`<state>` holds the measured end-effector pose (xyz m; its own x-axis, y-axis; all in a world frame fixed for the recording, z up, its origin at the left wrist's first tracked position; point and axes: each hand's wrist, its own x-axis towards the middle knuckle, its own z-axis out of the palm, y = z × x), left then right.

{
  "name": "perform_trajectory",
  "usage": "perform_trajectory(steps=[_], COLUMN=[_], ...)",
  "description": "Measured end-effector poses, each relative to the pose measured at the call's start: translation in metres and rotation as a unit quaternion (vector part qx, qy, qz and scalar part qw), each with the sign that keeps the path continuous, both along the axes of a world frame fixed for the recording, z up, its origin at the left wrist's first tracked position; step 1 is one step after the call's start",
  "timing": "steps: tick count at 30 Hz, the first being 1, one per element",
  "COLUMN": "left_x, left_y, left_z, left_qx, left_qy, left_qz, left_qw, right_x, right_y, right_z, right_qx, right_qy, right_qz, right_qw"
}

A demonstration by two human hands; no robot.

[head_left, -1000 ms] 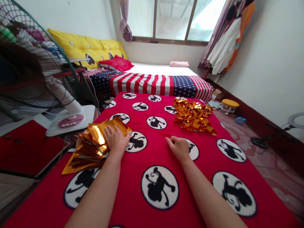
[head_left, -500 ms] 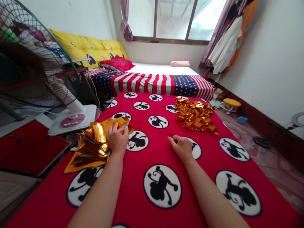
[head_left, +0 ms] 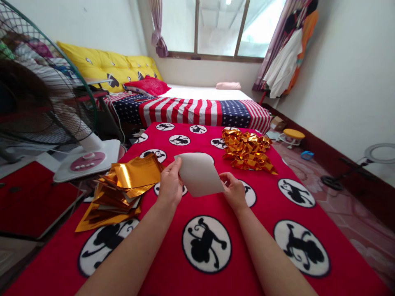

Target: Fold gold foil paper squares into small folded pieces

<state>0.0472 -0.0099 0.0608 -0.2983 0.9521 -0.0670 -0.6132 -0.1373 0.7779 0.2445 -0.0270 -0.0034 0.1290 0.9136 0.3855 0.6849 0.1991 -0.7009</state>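
Note:
A sheet of foil paper [head_left: 200, 174], its pale grey back facing up, is held between my two hands above the red cloth [head_left: 163, 255]. My left hand [head_left: 171, 183] pinches its left corner, thumb on top. At the right corner, my right hand [head_left: 234, 191] grips the edge with curled fingers. A loose stack of gold foil sheets [head_left: 138, 174] lies fanned out to the left of my left hand. Beyond my right hand sits a heap of folded gold foil pieces [head_left: 248, 150].
At left stands a fan with a wire cage and white base [head_left: 101, 158]. A bed with a striped, starred cover [head_left: 191, 111] is behind the cloth-covered surface. On the floor at right are a yellow stool [head_left: 294, 134] and a ring light on a stand [head_left: 381, 152].
My left hand has moved right from the gold stack with a sheet, which is now turned grey side up. My right hand, earlier holding nothing visible, now grips the sheet's other corner.

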Motion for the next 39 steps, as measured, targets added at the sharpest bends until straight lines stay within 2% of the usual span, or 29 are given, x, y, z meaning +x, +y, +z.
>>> perform_trajectory(steps=[3, 6, 9, 11, 13, 14, 16, 18, 20, 21, 23, 25, 28, 30, 32, 34, 37, 39], left_x=[-0.001, -0.004, -0.008, -0.015, -0.024, -0.030, -0.039, -0.044, -0.043, -0.041, -0.036, -0.031, -0.025, -0.023, -0.023, -0.026, -0.033, -0.038], left_y=[0.016, 0.024, 0.023, 0.020, 0.015, 0.011, 0.002, -0.010, -0.023, -0.028, -0.033, -0.030, -0.012, 0.003, 0.015, 0.021, 0.015, 0.007], left_z=[-0.020, -0.035, -0.042, -0.044, -0.046, -0.047, -0.048, -0.049, -0.050, -0.051, -0.051, -0.050, -0.040, -0.034, -0.033, -0.038, -0.049, -0.053], left_qx=[-0.111, -0.132, -0.125, -0.099, -0.043, -0.004, 0.099, 0.186, 0.242, 0.255, 0.266, 0.256, 0.240, 0.261, 0.290, 0.307, 0.309, 0.336], left_qy=[-0.014, 0.000, 0.035, 0.126, 0.285, 0.390, 0.584, 0.687, 0.726, 0.734, 0.731, 0.720, 0.698, 0.685, 0.680, 0.683, 0.691, 0.678], left_qz=[-0.024, -0.052, -0.088, -0.104, -0.080, -0.057, -0.057, -0.110, -0.154, -0.163, -0.190, -0.202, -0.121, -0.068, -0.053, -0.081, -0.127, -0.180], left_qw=[0.993, 0.990, 0.988, 0.982, 0.954, 0.919, 0.804, 0.694, 0.625, 0.608, 0.599, 0.613, 0.664, 0.677, 0.671, 0.658, 0.641, 0.628], right_x=[-0.004, -0.008, -0.010, -0.009, -0.008, -0.007, -0.007, -0.007, -0.009, -0.010, -0.012, -0.014, -0.017, -0.019, -0.019, -0.018, -0.014, -0.012], right_y=[-0.003, -0.007, -0.010, -0.011, -0.011, -0.012, -0.012, -0.013, -0.013, -0.013, -0.014, -0.014, -0.016, -0.018, -0.021, -0.022, -0.023, -0.023], right_z=[0.002, 0.004, 0.006, 0.007, 0.008, 0.008, 0.009, 0.010, 0.010, 0.011, 0.012, 0.015, 0.020, 0.023, 0.025, 0.024, 0.021, 0.019], right_qx=[0.090, 0.165, 0.202, 0.214, 0.216, 0.217, 0.217, 0.214, 0.208, 0.206, 0.212, 0.237, 0.292, 0.316, 0.324, 0.317, 0.264, 0.213], right_qy=[0.039, -0.003, -0.056, -0.068, -0.065, -0.061, -0.059, -0.067, -0.081, -0.087, -0.091, -0.080, -0.063, -0.070, -0.091, -0.119, -0.153, -0.158], right_qz=[0.055, 0.132, 0.187, 0.202, 0.198, 0.191, 0.185, 0.192, 0.208, 0.215, 0.216, 0.196, 0.145, 0.124, 0.116, 0.115, 0.132, 0.167], right_qw=[0.994, 0.977, 0.960, 0.953, 0.954, 0.955, 0.957, 0.955, 0.952, 0.951, 0.949, 0.948, 0.943, 0.938, 0.934, 0.934, 0.943, 0.950])
